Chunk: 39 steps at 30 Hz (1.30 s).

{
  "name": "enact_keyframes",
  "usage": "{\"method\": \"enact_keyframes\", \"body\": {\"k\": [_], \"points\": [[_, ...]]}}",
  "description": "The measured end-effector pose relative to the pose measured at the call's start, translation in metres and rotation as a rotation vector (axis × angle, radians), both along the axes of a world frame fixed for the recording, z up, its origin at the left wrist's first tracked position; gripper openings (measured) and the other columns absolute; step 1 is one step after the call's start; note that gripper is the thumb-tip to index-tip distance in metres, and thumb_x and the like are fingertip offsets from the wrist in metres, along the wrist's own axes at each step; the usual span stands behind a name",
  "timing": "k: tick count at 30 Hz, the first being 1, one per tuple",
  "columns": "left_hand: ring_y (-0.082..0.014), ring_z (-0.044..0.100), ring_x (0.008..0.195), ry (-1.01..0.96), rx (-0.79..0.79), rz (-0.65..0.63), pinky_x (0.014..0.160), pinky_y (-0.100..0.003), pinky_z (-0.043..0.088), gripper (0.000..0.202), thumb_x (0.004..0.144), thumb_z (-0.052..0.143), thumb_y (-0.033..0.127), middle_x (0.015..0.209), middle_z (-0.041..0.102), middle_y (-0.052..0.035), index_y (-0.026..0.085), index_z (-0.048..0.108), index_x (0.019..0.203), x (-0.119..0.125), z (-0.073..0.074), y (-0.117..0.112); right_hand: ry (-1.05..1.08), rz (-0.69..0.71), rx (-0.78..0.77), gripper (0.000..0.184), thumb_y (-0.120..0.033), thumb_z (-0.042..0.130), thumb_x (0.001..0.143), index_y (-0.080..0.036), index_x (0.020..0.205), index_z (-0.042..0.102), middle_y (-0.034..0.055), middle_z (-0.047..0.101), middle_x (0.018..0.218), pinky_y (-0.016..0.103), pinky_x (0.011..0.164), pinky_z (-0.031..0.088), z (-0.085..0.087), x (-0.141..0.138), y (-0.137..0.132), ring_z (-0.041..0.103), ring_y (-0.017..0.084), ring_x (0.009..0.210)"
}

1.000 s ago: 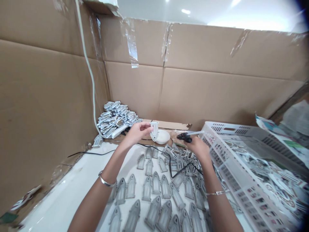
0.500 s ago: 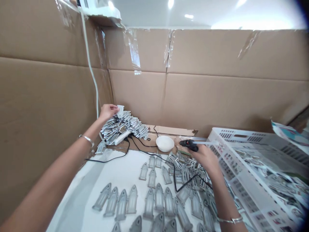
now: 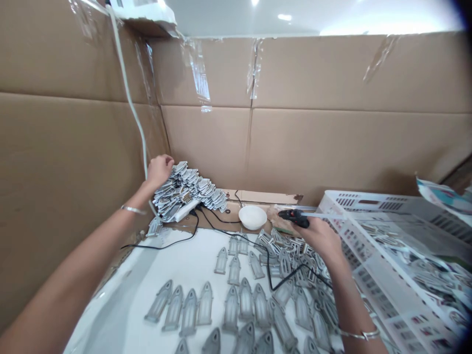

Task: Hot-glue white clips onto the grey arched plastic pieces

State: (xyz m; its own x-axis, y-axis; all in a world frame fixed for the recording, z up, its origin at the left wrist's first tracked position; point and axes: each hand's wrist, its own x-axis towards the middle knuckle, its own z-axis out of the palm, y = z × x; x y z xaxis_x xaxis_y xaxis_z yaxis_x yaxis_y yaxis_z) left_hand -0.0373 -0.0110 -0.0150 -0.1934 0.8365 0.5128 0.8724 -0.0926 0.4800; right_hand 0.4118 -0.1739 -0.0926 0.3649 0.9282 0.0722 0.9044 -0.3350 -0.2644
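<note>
Clock: twelve is at the top, counted around the middle of the view.
Left hand: at nine o'clock, beside the top of the big pile of pieces [image 3: 186, 191]; the hand itself is here [image 3: 159, 169].
Left fingers: curled in, with no piece showing in them. I cannot tell if the tips touch, as their inner side is hidden.
Just changed: half a second ago this hand pinched a pale piece over the pile. Now no piece sticks out, so it looks like the piece was let go there and the hand is free.
Right hand: at four o'clock [image 3: 320, 238], its fingers wrapped around a black glue gun [image 3: 295, 217]. The gun's nose points to nine and a clear stick pokes out the back.
Grey pieces: pointy ones [image 3: 245, 300] lie on the white desk [image 3: 147, 263] around six o'clock.
White bowl: at five o'clock [image 3: 252, 216], just beside the gun's nose.
Crate: white with holes [image 3: 387, 280], at four o'clock, farther out.
Hard to see: which piece on the pile is the new one; the gun's handle behind the hand; part of the black cord [image 3: 270, 275] behind the right arm.
Cut off: the nearest grey pieces at six and the crate's far side at four.
</note>
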Motion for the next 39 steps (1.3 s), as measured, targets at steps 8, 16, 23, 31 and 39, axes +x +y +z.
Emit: {"method": "enact_keyframes", "body": {"k": [8, 16, 23, 31, 39], "points": [[-0.0295, 0.065, 0.088, 0.287, -0.888, -0.188, 0.068, -0.031, 0.041, 0.044, 0.073, 0.059, 0.061, 0.094, 0.072, -0.0099, 0.02, 0.07, 0.084, -0.003, -0.112, -0.202, -0.018, -0.01, -0.029, 0.049, -0.055, 0.052, 0.084, -0.021, 0.112, 0.073, 0.0164, 0.074, 0.11, 0.037, 0.075, 0.05, -0.014, 0.009, 0.008, 0.069, 0.035, 0.102], [-0.0254, 0.064, 0.079, 0.158, -0.933, -0.243, 0.063, -0.028, 0.038, 0.039, 0.065, 0.06, 0.058, 0.078, 0.069, -0.0045, 0.02, 0.057, 0.07, -0.015, -0.17, -0.24, 0.018, -0.101, -0.176, 0.049, -0.048, 0.06, 0.082, -0.013, 0.115, 0.071, 0.0225, 0.07, 0.116, 0.041, 0.085, 0.052, -0.039, 0.028, 0.021, 0.067, 0.035, 0.109], [-0.0164, 0.058, 0.046, -0.312, -0.71, -0.312, 0.044, -0.025, 0.034, 0.054, 0.062, 0.062, 0.072, 0.062, 0.059, 0.0021, 0.02, 0.046, 0.068, 0.02, -0.122, -0.213, 0.012, -0.103, -0.085, 0.044, -0.044, 0.059, 0.083, -0.016, 0.115, 0.071, 0.0209, 0.07, 0.116, 0.04, 0.087, 0.05, -0.022, 0.022, 0.009, 0.066, 0.034, 0.11], [-0.0188, 0.072, 0.058, -0.913, -0.258, -0.648, 0.046, -0.022, 0.051, 0.053, 0.067, 0.079, 0.046, 0.077, 0.073, -0.0028, 0.018, 0.051, 0.101, 0.145, -0.031, -0.18, 0.41, 0.349, 0.526, 0.031, -0.049, 0.059, 0.084, -0.023, 0.097, 0.071, 0.0056, 0.074, 0.097, 0.032, 0.074, 0.048, 0.029, -0.034, -0.025, 0.066, 0.024, 0.088], [-0.0185, 0.074, 0.063, -1.012, -0.22, -0.78, 0.05, -0.021, 0.055, 0.048, 0.071, 0.078, 0.033, 0.083, 0.075, -0.005, 0.015, 0.055, 0.109, 0.169, -0.029, -0.176, 0.313, 0.671, 0.738, 0.01, -0.02, 0.058, 0.078, -0.024, 0.081, 0.067, 0.0022, 0.07, 0.099, 0.031, 0.08, 0.045, 0.038, -0.061, -0.041, 0.062, 0.019, 0.093]]}}
